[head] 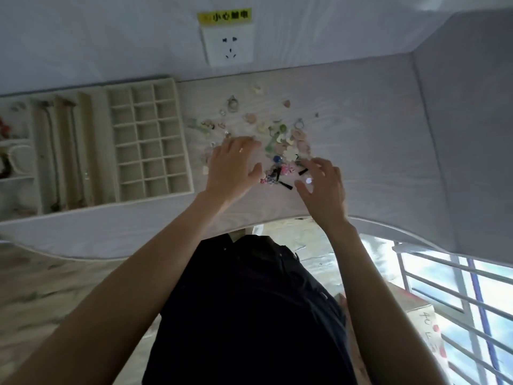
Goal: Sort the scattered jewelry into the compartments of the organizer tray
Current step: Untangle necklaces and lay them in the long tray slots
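Several small pieces of jewelry [280,140] lie scattered in a loose pile on the white-covered table [374,151]. A cream organizer tray [181,140] with a grid of small square compartments stands to the pile's left; its long slots [55,151] hold chains. My left hand [233,165] hovers over the pile's left edge, fingers spread and relaxed, holding nothing that I can see. My right hand [324,184] is over the pile's near right side, fingers loosely spread beside a black piece [303,171] and a small round white bead [308,180].
A wall socket [227,45] with a yellow warning label is on the wall behind the table. More tray sections with bracelets sit at far left [16,159]. A window with white bars [458,295] is at lower right. My dark clothing fills the lower middle.
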A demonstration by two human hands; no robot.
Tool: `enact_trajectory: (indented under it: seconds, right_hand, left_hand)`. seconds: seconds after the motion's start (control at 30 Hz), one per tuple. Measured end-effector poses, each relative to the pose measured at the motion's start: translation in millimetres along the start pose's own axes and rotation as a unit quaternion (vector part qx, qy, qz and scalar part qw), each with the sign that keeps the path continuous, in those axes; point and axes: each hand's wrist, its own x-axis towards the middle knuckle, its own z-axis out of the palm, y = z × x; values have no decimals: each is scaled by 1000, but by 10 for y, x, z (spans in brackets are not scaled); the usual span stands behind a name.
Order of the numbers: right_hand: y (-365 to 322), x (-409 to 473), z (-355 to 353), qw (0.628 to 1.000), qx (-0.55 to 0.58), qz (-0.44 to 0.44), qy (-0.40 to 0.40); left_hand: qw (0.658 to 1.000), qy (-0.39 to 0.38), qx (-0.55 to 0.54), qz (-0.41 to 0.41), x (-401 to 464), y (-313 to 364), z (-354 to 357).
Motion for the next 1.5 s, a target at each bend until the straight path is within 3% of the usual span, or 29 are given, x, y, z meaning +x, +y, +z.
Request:
enact_trajectory:
  seconds: [0.1, 0.27, 0.47, 0.63, 0.7, 0.87, 1.0, 1.2, 1.5]
  right_hand:
    - [1, 103, 70, 999, -1, 6, -44]
    - [32, 208, 111, 999, 3, 5, -32]
    - [132, 238, 85, 1000, -13, -13, -22]
    - [172, 151, 62, 996, -17, -50, 72]
    - [178, 74, 88, 996, -9, -51, 74]
    - [241, -91, 154, 998, -5, -48, 43]
    - [199, -73, 175, 997, -27, -49, 61]
    - [-33, 42, 264, 990, -37, -137, 11]
    - [43, 11, 237, 993, -46, -110, 9]
  left_hand:
    - [1000, -23, 6, 14, 87, 11, 36]
    - [996, -56, 50, 41, 164, 56, 88]
    - [996, -36, 75, 42, 158, -35, 115]
    - [993, -3, 66, 97, 8, 5, 132]
    - [992, -9, 69, 104, -74, 42, 186]
    - [994, -1, 69, 81, -152, 0, 245]
    - [994, 18, 56, 88, -197, -145, 223]
    - [997, 25, 44, 61, -216, -154, 193]
    - [994, -17, 104, 4, 139, 148, 169]
